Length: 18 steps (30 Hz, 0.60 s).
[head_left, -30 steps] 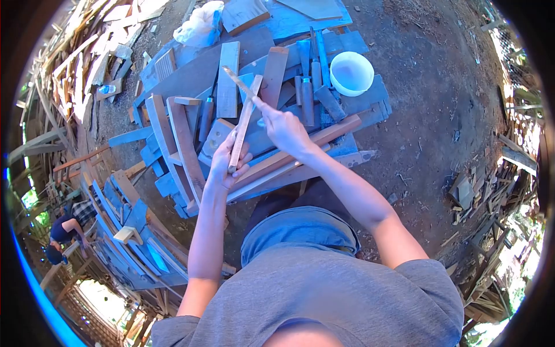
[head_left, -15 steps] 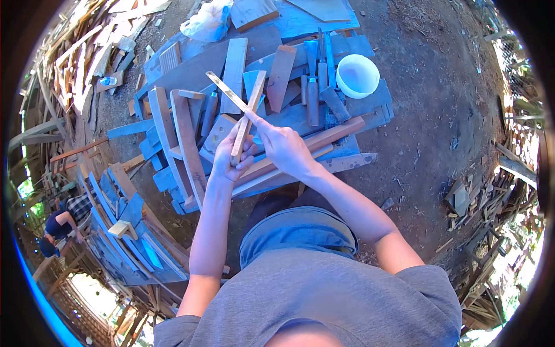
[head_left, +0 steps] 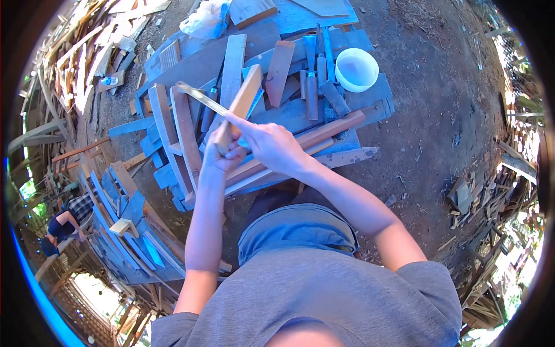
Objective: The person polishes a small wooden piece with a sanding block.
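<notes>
My left hand (head_left: 224, 155) is closed round the lower end of a short wooden piece (head_left: 245, 95), which tilts up and away from me. A thin flat strip (head_left: 202, 99), like a folding rule or blade, crosses that piece and points to the upper left. My right hand (head_left: 272, 144) grips the strip's near end, its index finger stretched along it against the wood. Both hands are above the near edge of a low workbench (head_left: 347, 157). Chisels with handles (head_left: 312, 95) lie on the bench beyond my right hand.
A white bucket (head_left: 356, 70) stands at the bench's right. Long beams (head_left: 329, 130) lie along its near side, curved wooden pieces (head_left: 186, 136) at its left. A plastic bag (head_left: 207, 20) is at the far end. Another person (head_left: 60, 226) bends at a second bench (head_left: 136, 208) on the left.
Both hands have shifted slightly left. The wooden piece has turned to show a broader face, and the strip has moved left and lower across it.
</notes>
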Tool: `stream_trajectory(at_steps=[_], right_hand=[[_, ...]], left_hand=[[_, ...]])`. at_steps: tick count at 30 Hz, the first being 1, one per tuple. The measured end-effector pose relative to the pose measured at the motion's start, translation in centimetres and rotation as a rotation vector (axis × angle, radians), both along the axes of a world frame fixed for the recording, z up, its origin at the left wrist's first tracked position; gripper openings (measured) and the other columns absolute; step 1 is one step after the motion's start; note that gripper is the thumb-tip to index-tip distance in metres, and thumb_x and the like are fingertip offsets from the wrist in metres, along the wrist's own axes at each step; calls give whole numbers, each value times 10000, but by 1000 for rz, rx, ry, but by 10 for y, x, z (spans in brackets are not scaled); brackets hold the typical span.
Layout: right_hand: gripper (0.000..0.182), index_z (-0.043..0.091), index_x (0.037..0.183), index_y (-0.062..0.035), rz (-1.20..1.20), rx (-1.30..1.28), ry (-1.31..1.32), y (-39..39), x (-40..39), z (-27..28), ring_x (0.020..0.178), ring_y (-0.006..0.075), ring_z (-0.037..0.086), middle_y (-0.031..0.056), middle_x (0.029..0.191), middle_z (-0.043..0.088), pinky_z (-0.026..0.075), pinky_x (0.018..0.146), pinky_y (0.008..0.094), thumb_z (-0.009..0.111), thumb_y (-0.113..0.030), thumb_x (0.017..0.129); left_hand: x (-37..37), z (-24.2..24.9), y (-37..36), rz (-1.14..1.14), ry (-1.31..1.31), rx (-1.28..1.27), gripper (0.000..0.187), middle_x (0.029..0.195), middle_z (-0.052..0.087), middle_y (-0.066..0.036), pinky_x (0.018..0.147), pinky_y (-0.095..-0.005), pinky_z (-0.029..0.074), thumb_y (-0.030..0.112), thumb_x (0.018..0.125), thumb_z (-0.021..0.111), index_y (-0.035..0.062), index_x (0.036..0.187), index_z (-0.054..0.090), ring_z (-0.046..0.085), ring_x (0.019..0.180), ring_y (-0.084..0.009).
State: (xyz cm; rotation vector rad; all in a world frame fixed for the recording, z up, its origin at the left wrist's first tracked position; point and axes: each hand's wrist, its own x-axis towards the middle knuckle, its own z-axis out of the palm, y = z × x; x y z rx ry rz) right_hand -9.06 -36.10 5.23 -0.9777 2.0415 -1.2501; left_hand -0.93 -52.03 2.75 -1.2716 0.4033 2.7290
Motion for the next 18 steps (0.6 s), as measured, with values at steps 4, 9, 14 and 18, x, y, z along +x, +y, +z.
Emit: stream_trajectory(at_steps=[4, 9, 14, 18], right_hand=[[602, 356, 1476, -205, -46, 58, 35, 1, 16, 4, 738, 381, 684, 182, 824, 685, 558, 647, 484, 508, -123, 899], [550, 389, 1463, -215, -74, 181, -25, 27, 2, -2, 699, 410, 665, 245, 748, 645, 519, 606, 489, 477, -97, 933], [520, 410, 1451, -199, -164, 173, -89, 10, -14, -22, 717, 417, 666, 276, 771, 637, 514, 617, 504, 461, -100, 943], [524, 396, 1458, -185, -46, 72, -90, 41, 29, 7, 746, 418, 668, 297, 836, 635, 517, 633, 494, 448, -74, 948]], left_hand=[[4, -10, -11, -68, -98, -124, 269, 681, 561, -44, 289, -219, 335, 322, 982, 512, 61, 972, 577, 442, 389, -117], [-4, 0, 26, -149, -15, -200, 287, 626, 452, -7, 289, -226, 289, 285, 1042, 392, 147, 1272, 495, 384, 418, -99], [-3, 0, 20, -187, -18, -192, 326, 621, 432, 1, 285, -227, 280, 285, 1043, 388, 189, 1351, 434, 368, 425, -97], [-5, 2, 23, -172, -103, -213, 310, 624, 459, -3, 270, -224, 286, 263, 1041, 389, 161, 1329, 444, 393, 405, -94]])
